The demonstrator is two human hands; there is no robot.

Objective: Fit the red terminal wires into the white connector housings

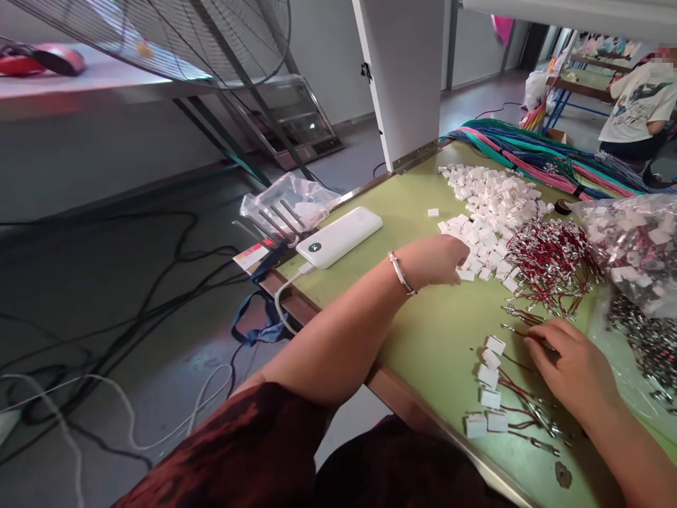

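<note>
My left hand, a bracelet on its wrist, is at the near edge of a pile of white plastic connector housings. Its fingers are curled down among the closest ones; what they pinch, if anything, is hidden. To the right, my right hand has thumb and forefinger closed on a short red wire whose metal terminal points left. Beyond that hand lies a heap of red wires with crimped metal ends. Several housings with red wires attached lie in a rough column left of my right hand.
A white power bank with a plugged-in cable lies at the table's left edge, beside a clear plastic bag. Bundled coloured cables run along the back. Filled bags crowd the right. A person is in the background.
</note>
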